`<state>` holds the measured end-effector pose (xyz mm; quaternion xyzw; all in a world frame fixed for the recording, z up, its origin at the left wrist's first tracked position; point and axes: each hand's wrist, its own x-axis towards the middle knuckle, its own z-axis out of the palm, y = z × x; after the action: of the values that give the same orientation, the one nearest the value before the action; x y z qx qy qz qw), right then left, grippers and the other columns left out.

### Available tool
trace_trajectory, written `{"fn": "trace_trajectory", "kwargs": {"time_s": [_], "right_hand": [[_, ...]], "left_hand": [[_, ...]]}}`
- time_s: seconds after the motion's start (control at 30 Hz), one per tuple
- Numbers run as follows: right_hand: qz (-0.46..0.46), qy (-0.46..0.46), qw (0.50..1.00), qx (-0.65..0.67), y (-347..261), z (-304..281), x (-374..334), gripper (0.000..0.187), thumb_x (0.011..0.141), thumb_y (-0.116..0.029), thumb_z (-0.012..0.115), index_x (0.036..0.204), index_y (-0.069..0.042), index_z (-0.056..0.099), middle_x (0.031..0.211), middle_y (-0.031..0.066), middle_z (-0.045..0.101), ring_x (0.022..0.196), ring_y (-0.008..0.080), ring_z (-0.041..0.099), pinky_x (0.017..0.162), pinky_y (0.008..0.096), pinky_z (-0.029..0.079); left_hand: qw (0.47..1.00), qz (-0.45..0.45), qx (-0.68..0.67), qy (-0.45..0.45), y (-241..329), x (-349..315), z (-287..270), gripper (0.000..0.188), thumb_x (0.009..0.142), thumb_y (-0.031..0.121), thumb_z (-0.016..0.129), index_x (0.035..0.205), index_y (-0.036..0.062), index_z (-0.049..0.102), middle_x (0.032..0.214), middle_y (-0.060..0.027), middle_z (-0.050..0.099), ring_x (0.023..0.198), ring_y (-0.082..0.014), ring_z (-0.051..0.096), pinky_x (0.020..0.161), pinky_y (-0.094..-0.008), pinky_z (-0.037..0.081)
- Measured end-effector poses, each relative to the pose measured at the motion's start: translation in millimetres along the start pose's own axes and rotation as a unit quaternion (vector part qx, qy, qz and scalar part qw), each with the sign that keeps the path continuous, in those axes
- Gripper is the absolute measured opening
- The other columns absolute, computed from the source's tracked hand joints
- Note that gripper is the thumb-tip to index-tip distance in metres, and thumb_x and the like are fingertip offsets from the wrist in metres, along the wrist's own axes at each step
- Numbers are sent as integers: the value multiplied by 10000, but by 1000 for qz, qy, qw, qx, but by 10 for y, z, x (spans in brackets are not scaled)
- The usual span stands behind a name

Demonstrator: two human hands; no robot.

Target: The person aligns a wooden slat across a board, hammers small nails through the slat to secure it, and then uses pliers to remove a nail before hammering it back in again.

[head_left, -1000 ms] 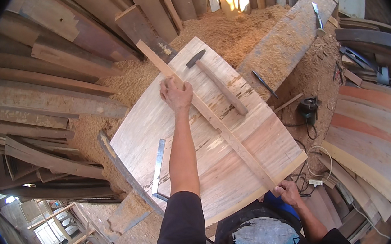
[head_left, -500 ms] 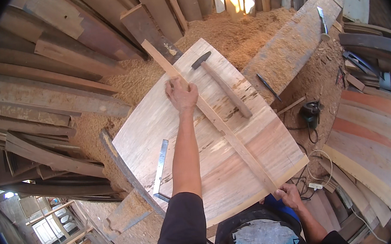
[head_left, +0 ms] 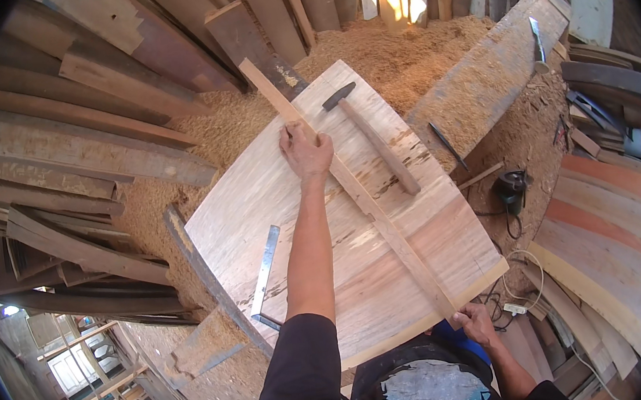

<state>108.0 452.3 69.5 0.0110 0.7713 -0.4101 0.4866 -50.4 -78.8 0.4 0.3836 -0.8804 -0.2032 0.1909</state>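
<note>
A long, narrow wooden strip [head_left: 390, 233] lies slantwise across a broad, pale wooden panel [head_left: 235, 201], its far end jutting past the panel's edge. My left hand [head_left: 306, 153] grips the strip near that far end, fingers bent over its side. At the near edge, my right hand [head_left: 476, 324] pinches the strip's other end between thumb and fingers. To the right of the strip rests a hammer [head_left: 375, 141] with a dark head and wooden handle. A metal try square [head_left: 267, 272] lies on the panel left of my left forearm.
Sawdust covers the ground around a plank [head_left: 494, 64] holding a dark, slender tool [head_left: 448, 146] and a chisel-like tool [head_left: 538, 44]. A dark green power tool [head_left: 510, 189] sits at right, near cables and another striped panel [head_left: 612, 224]. Boards [head_left: 81, 155] lean at the left.
The view has shifted slightly. Both hands keep their places on the strip, and the strip, hammer and square show no clear movement on the panel.
</note>
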Motion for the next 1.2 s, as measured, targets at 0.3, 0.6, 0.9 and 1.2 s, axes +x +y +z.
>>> {"fn": "trace_trajectory", "kwargs": {"time_s": [0.3, 0.6, 0.9, 1.2], "right_hand": [[-3, -14, 1000, 12, -39, 11, 12, 155, 891, -58, 655, 925, 78, 721, 797, 92, 728, 747, 137, 651, 703, 322, 532], [-4, -93, 948, -305, -560, -223, 56, 324, 912, -257, 697, 1092, 8, 737, 890, 218, 753, 839, 357, 736, 788, 437, 564], [-259, 178, 924, -218, -2346, -272, 1125, 313, 922, -199, 694, 1172, -17, 646, 952, 190, 683, 940, 388, 655, 832, 476, 510], [-308, 218, 855, -357, -2816, 429, 2292, 593, 839, -206, 797, 1341, -43, 526, 1205, 247, 567, 1043, 421, 582, 913, 478, 483]], "left_hand": [[997, -3, 78, 8, -69, 16, -85, 569, 819, 277, 677, 1303, -6, 575, 1446, -237, 515, 1430, -423, 358, 1200, -500, 287], [995, 55, 81, 24, -108, 26, -73, 541, 820, 272, 673, 1290, 18, 595, 1419, -253, 528, 1396, -425, 398, 1204, -524, 274], [998, 15, 68, -1, -55, -30, -78, 581, 846, 256, 657, 1348, -26, 577, 1437, -277, 528, 1430, -434, 379, 1231, -526, 228], [998, -4, 42, -41, 24, -3, -57, 604, 873, 265, 625, 1390, -36, 543, 1525, -302, 439, 1479, -452, 319, 1264, -537, 161]]}}
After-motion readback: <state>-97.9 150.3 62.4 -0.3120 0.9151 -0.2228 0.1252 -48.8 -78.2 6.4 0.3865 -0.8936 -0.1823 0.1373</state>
